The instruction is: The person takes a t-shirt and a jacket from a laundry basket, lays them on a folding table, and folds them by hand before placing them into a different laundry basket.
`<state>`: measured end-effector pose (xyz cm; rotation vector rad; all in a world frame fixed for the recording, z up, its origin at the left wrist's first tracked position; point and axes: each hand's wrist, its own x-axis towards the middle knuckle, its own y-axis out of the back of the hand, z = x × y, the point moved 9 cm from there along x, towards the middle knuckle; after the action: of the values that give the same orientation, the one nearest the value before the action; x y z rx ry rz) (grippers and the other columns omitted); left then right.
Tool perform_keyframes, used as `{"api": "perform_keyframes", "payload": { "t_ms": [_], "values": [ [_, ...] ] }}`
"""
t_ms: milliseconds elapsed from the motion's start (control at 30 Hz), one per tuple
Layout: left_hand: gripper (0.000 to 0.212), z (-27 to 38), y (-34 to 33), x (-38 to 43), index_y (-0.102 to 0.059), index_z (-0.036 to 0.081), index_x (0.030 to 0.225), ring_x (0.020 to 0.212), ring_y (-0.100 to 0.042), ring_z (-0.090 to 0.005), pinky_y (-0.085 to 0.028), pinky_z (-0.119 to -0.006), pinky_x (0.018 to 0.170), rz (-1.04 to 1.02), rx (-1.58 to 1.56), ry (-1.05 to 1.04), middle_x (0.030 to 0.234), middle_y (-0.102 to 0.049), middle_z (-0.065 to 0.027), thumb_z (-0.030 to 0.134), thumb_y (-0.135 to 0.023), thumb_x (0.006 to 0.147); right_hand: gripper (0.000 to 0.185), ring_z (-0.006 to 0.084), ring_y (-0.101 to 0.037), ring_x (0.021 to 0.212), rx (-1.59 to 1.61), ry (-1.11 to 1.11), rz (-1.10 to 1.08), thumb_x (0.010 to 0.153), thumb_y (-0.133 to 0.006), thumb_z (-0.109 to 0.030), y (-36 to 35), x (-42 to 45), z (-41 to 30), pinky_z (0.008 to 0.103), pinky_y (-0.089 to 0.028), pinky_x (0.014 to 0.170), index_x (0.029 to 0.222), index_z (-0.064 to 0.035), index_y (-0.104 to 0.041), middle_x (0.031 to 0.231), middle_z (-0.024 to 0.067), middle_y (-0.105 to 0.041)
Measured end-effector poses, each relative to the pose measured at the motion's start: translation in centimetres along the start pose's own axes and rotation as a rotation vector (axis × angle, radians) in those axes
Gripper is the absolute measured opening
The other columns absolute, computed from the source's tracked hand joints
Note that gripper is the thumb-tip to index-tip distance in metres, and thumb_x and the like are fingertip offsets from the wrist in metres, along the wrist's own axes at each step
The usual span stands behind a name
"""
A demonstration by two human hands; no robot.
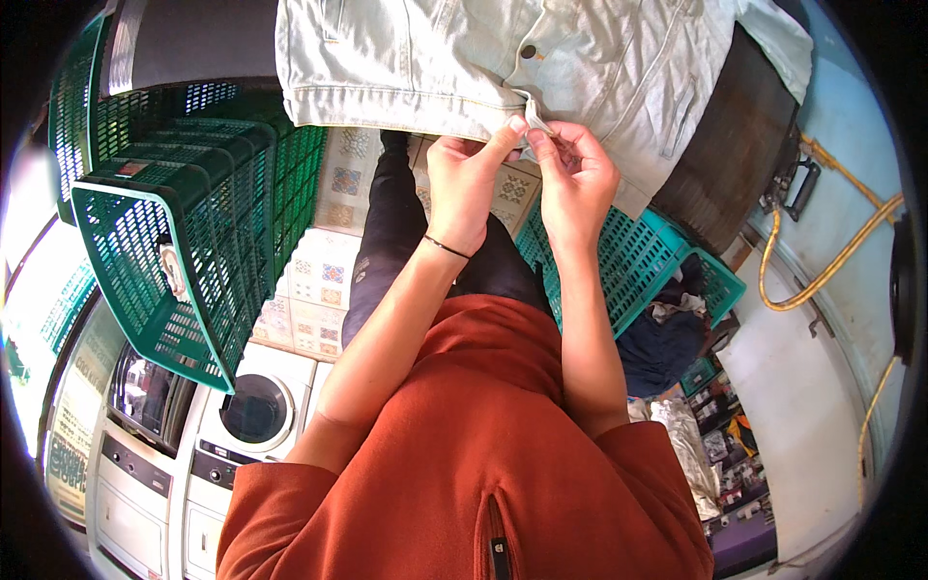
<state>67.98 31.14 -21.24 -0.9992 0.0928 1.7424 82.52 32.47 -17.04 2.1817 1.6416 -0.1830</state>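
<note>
A pale denim jacket (464, 69) lies spread over a dark table (196, 47), its waistband hanging at the near edge. My left hand (475, 170) pinches the jacket's lower front corner between thumb and fingers. Close beside it, my right hand (576, 167) grips the front edge at the same spot, thumb on top. A fold of cloth (533, 112) stands up between the two thumbs. Just above, a dark metal button (528, 51) shows on the jacket front. What the curled fingers hold underneath is hidden.
Tall green plastic baskets (196, 203) stand at the left. On the right, a teal basket (609, 268) sits near dark clothes (663, 348). A yellow hose (834, 290) loops along the blue wall. Front-loading machines (254, 409) line the lower left. Patterned tiles (319, 272) cover the floor.
</note>
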Motion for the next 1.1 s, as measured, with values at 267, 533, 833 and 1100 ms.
{"api": "perform_keyframes", "payload": {
  "t_ms": [267,533,833,1100],
  "values": [
    [0.008,-0.7,1.3,0.5,-0.072,0.001,0.098,0.076,-0.066,-0.0108,-0.053,-0.026,0.068,0.068,-0.062,0.117,0.09,-0.072,-0.0039,0.006,-0.071,0.092,0.012,0.0253,-0.067,0.084,-0.345,0.296,0.093,0.085,-0.075,-0.007,-0.4,-1.4,-1.2,0.0349,-0.052,0.076,0.096,-0.0027,-0.072,0.092,0.0091,-0.07],
    [0.032,-1.8,0.8,0.2,-0.067,0.001,0.088,0.064,-0.065,-0.0121,-0.053,-0.026,0.058,-0.047,-0.345,0.373,0.079,-0.07,-0.0074,0.029,-0.059,0.103,0.041,0.0235,-0.058,0.104,-0.83,0.773,0.095,0.077,-0.072,-0.009,-4.5,-6.2,-3.9,0.0412,-0.036,0.096,0.118,-0.0109,-0.073,0.117,0.0056,-0.062],
    [0.021,-2.4,1.1,0.6,-0.069,0.001,0.097,0.075,-0.07,-0.0149,-0.057,-0.028,0.069,-0.138,-0.339,0.377,0.089,-0.072,-0.0079,0.022,-0.065,0.098,0.024,0.0263,-0.063,0.099,-0.643,0.788,0.168,0.084,-0.068,0.0,-3.2,-5.9,-4.5,0.038,-0.048,0.088,0.107,-0.0022,-0.073,0.109,0.0093,-0.067],
    [0.015,-3.4,2.4,1.2,-0.069,0.001,0.1,0.079,-0.069,-0.0167,-0.057,-0.032,0.074,-0.101,-0.341,0.374,0.091,-0.07,-0.0064,0.015,-0.063,0.098,0.023,0.0278,-0.065,0.096,-0.589,0.735,0.164,0.082,-0.069,0.004,-3.0,-5.4,-3.9,0.0389,-0.051,0.084,0.104,-0.0016,-0.072,0.104,0.0095,-0.068]
  ]
}}
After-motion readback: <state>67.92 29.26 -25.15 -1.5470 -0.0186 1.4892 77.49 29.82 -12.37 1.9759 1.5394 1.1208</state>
